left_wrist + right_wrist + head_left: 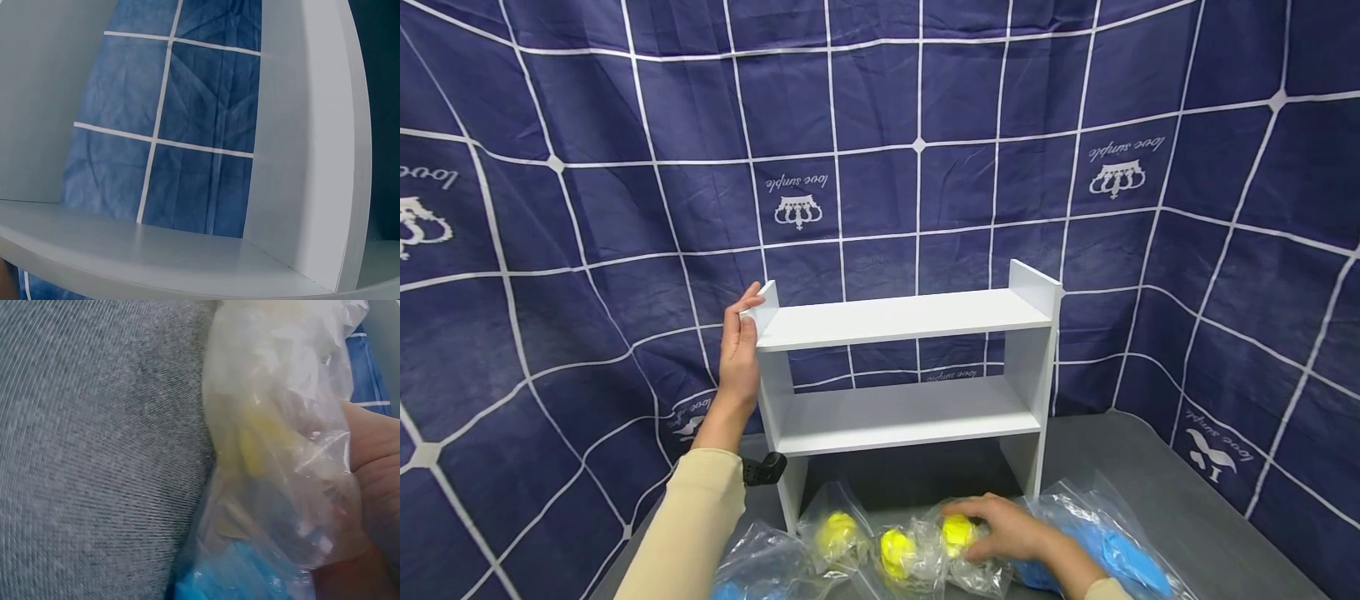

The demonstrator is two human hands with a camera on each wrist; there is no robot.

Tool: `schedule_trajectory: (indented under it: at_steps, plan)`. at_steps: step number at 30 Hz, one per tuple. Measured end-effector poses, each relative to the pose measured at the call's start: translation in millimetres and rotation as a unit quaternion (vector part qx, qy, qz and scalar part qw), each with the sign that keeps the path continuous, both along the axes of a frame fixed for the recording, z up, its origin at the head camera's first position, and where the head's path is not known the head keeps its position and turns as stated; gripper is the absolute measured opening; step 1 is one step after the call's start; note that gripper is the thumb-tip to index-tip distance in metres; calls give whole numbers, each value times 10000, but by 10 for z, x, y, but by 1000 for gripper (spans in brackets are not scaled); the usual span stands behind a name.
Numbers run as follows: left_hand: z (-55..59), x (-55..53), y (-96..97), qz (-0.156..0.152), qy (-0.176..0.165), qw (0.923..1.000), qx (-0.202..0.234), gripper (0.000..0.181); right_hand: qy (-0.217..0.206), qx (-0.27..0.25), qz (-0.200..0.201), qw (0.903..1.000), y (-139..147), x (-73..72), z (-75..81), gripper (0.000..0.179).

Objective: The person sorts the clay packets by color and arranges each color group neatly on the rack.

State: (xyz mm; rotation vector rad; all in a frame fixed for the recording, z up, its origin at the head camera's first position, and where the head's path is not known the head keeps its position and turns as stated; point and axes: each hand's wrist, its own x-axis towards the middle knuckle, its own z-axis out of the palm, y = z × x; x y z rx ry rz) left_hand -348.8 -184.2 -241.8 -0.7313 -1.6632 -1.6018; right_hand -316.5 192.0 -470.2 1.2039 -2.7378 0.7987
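A white two-tier shelf (910,321) stands on the grey surface. My left hand (741,354) grips the upper end of its left side panel, the fingers behind and the thumb in front. The left wrist view shows the shelf's boards (306,150) close up, with that hand almost out of frame. Lower right, my right hand (1003,529) holds a clear plastic bag (988,575) with a yellow item (957,532) inside, fingers and thumb on either side of it. In the right wrist view, the crinkled bag (275,444) lies against the hand (381,462).
Two more clear bags with yellow contents (837,533) (897,553) lie before the shelf. Bags holding blue items (1123,558) flank them at right and left. A navy checked cloth (880,100) hangs behind and around the grey surface (1090,450).
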Motion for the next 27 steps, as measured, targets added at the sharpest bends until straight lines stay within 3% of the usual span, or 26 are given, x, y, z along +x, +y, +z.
schedule_trajectory:
  at_steps: [7,12,17,24,27]
  plan:
    - [-124,-252,-99,41,342,9994,80,34,164,-114,-148,9997,-25,-19,-35,53]
    - [-159,-326,-108,168,707,9973,66,34,425,-430,-102,9981,-34,0,-34,49]
    - [-145,-302,-65,285,774,9966,31,32,818,-622,-291,9943,6,57,57,44]
    - [-52,-123,-1,308,881,9956,60,31,874,-543,-669,9924,53,114,317,42]
    - [-88,-189,-33,281,953,9950,114,31,1016,-530,-770,9904,52,167,446,41]
